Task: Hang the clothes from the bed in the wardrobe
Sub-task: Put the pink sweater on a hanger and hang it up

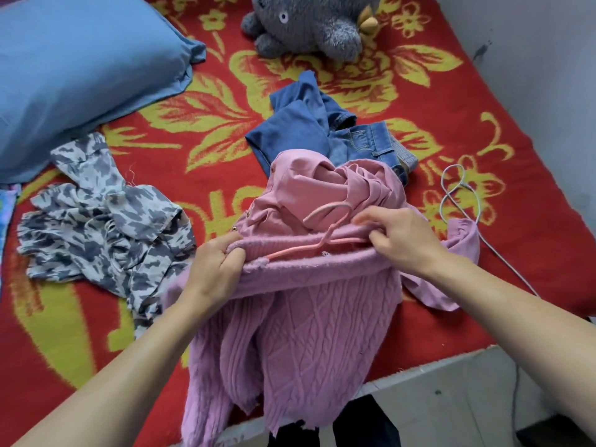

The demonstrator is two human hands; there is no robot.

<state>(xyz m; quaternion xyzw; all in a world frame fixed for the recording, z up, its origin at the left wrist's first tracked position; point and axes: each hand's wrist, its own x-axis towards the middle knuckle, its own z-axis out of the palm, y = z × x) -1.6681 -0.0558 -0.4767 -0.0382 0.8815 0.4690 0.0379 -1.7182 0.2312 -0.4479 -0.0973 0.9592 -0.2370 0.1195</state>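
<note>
A lilac cable-knit sweater (pixel 309 321) hangs over the bed's near edge, its collar stretched between my hands. My left hand (pixel 214 264) pinches the collar's left end. My right hand (pixel 398 237) grips the collar's right side together with a pink wire hanger (pixel 325 227), whose arm lies inside the neck opening and whose hook points up and left. A pink shirt (pixel 309 188) lies crumpled just behind the sweater. Blue denim clothes (pixel 322 130) lie farther back. A grey-and-white patterned garment (pixel 103 217) lies to the left.
The bed carries a red blanket with yellow flowers (pixel 200 117). A blue pillow (pixel 77 69) sits at the far left, a grey plush toy (pixel 309 24) at the far middle. A white cable (pixel 461 195) loops on the right. Grey floor (pixel 451 398) shows below the bed edge.
</note>
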